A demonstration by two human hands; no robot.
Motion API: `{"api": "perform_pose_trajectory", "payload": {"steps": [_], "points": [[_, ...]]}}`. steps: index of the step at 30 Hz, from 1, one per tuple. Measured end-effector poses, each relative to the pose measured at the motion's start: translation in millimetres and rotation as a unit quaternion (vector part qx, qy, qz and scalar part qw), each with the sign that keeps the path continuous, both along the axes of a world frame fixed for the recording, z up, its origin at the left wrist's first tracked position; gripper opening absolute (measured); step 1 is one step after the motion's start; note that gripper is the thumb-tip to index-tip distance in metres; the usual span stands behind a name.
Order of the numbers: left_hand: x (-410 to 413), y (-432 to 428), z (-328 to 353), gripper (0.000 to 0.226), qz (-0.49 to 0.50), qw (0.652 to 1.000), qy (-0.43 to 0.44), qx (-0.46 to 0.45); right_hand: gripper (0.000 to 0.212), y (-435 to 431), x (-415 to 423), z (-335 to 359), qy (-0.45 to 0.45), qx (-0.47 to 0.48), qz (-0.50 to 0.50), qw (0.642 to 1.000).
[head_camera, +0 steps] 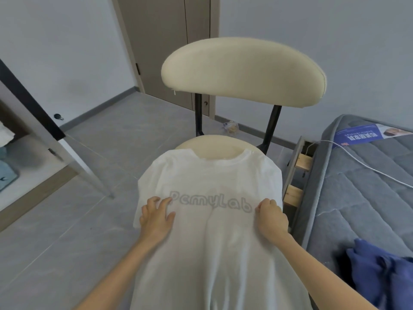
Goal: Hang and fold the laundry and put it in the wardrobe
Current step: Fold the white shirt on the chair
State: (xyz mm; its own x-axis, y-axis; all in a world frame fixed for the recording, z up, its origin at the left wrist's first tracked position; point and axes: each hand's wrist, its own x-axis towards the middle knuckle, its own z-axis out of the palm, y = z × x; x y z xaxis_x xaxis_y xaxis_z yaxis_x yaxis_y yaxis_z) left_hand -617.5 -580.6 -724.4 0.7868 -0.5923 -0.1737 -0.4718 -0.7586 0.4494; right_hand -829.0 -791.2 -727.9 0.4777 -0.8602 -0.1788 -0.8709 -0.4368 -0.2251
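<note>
A white T-shirt with grey lettering lies spread over the cream seat of a chair, collar toward the backrest, its lower part hanging toward me. My left hand rests on the shirt's left side with fingers spread and slightly bent. On the shirt's right side sits my right hand, fingers curled down with the tips against the cloth near the last letter. Whether it pinches the cloth is unclear.
A bed with a grey mattress stands at the right, with a blue garment, a white cable and a blue leaflet on it. An open wardrobe with shelves is at the left. A closed door lies ahead, grey tiled floor around.
</note>
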Motion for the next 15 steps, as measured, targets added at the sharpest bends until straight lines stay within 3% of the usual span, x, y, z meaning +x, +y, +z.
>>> {"api": "perform_pose_trajectory", "payload": {"steps": [8, 15], "points": [[-7, 6, -2, 0.053, -0.068, 0.997, -0.022, 0.042, 0.004, -12, -6, 23, -0.062, 0.073, -0.075, 0.993], [-17, -4, 0, 0.054, -0.09, 0.991, -0.054, 0.079, 0.02, -20, -20, 14, -0.09, 0.156, -0.119, 0.976]]}}
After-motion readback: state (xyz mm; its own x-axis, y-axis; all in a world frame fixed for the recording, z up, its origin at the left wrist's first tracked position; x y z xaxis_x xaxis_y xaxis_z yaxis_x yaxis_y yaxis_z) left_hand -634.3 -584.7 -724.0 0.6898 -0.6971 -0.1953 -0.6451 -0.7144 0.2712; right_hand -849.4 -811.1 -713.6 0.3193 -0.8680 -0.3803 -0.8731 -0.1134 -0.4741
